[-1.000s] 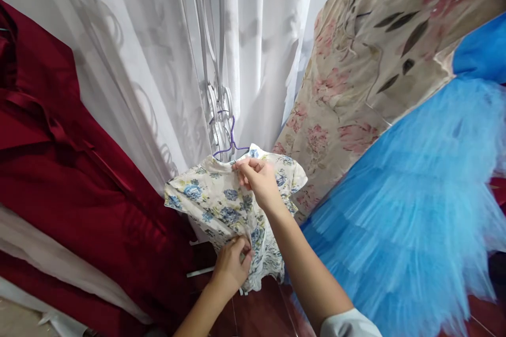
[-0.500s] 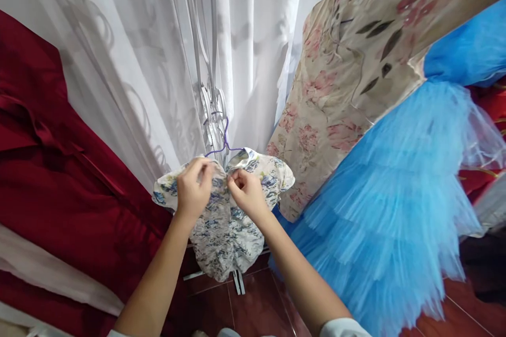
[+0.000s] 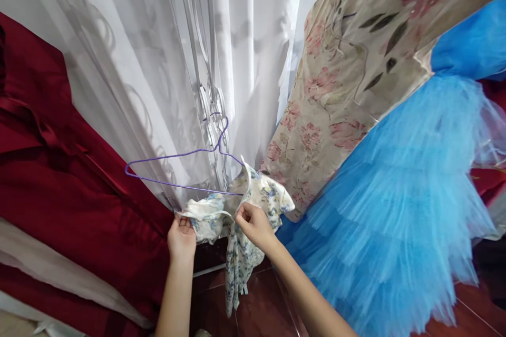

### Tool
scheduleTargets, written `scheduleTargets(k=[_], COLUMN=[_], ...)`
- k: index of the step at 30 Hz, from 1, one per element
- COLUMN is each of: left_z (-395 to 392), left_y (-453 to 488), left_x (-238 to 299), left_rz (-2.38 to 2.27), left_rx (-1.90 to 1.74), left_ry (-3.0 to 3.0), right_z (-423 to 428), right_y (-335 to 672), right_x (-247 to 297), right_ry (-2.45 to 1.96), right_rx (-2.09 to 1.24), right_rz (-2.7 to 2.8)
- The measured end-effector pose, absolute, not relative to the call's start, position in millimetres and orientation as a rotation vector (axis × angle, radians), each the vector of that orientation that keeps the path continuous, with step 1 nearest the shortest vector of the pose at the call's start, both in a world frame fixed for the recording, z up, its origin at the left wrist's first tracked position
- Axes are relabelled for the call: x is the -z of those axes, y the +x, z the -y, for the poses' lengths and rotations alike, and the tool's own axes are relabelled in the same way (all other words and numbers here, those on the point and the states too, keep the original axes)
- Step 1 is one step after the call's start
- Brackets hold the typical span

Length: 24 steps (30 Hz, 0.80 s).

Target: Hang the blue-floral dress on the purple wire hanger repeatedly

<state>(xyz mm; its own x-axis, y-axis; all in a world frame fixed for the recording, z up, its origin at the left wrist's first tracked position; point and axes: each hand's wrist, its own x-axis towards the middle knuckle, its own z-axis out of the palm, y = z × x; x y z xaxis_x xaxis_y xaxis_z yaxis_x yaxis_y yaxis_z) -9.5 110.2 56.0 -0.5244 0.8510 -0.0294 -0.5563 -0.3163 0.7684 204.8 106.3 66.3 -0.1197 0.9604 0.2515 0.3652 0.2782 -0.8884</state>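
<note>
A small white garment with blue flowers (image 3: pixel 272 194) hangs half off a purple wire hanger (image 3: pixel 174 155) in front of the person, low and near the middle of the view. The hanger's right arm runs into the garment by the collar, and the sleeve on that side sticks out to the right; the hanger's left arm is bare, with no cloth over it. The person's left hand (image 3: pixel 182 234) pinches the gathered cloth of the garment's left side, palm turned up, below the bare wire. The right hand (image 3: pixel 253 225) is closed with thumb and fingers together on the garment's front edge, just under the neckline; exactly how much fabric it grips cannot be told. The lower part of the garment dangles in folds between the two arms, above the dark red tiled floor (image 3: pixel 263 302). The hanger's hook curls beside a white metal stand (image 3: pixel 211 63), behind which falls a white curtain (image 3: pixel 134 78). A deep red garment (image 3: pixel 98 184) fills the left side, while a beige dress with pink flowers (image 3: pixel 336 84) and a tiered blue tulle dress (image 3: pixel 403 184) take up the right.
</note>
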Motion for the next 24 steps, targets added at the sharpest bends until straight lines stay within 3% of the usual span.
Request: scheduleTargets(k=[4, 10, 17, 20, 24], left_z=[-74.0, -41.7, -14.0, -8.4, -15.3], left_y=[57.1, 105.1, 104.7, 95.3, 69.8], left_x=[-49.5, -73.0, -43.7, -36.0, -61.2], left_rz=[-0.941, -1.03, -1.003, -1.136, -1.229], left_rx=[-1.768, -1.393, -0.779, -0.773, -0.899], left_ry=[0.632, 1.702, 1.495, 1.582, 1.752], right_z=[-87.6, -50.6, -72.6, -113.6, -175.9], right_y=[231.8, 249.5, 330.5, 366.1, 361.0], right_x=[-56.1, -70.7, -115.7, -138.6, -164.4], right_ry=[-1.104, -0.776, -0.856, -0.869, -0.865], right_rx=[-0.996, -1.338, -1.369, -1.2, -1.215], right_rz=[1.808, 1.716, 1.741, 1.626, 1.462])
